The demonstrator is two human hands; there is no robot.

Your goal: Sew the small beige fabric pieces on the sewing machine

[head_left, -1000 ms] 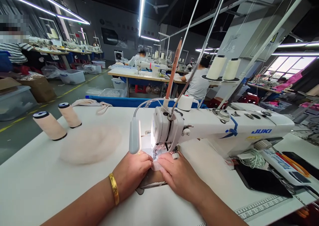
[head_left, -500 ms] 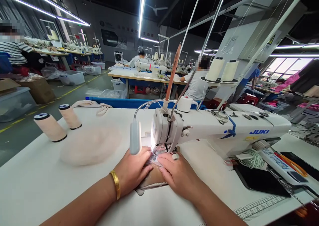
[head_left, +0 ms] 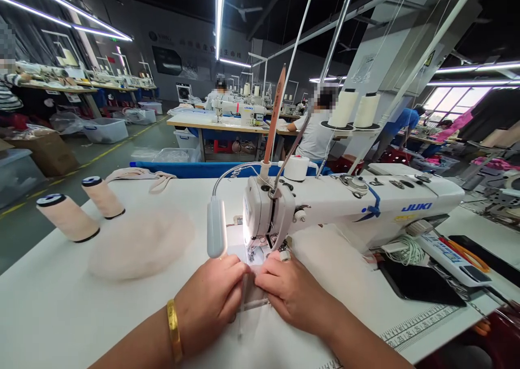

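A white JUKI sewing machine (head_left: pixel 270 212) stands before me, its lamp (head_left: pixel 216 228) lit beside the needle area. Just in front of the presser foot (head_left: pixel 254 252), a thin see-through fabric (head_left: pixel 255 293) lies between my hands. My left hand (head_left: pixel 211 290), with a gold bracelet (head_left: pixel 174 328) on the wrist, pinches the fabric with curled fingers. My right hand (head_left: pixel 290 290) is closed against the fabric's right side, fingertips bent inward and close to the left ones. The fabric's edges are partly hidden under both hands.
Sheer beige fabric (head_left: pixel 142 247) lies heaped at left, near two thread cones (head_left: pixel 69 217). At right are a black phone (head_left: pixel 420 282), a coil of pale cord (head_left: pixel 406 252) and a ruler strip (head_left: pixel 426 325). A pencil (head_left: pixel 276 114) stands upright on the machine. Co-workers sit at machines beyond.
Both hands have drawn slightly back from the presser foot. My left fingers went from lying flat to a pinch, and my right fingers have curled in. The view has shifted a little.
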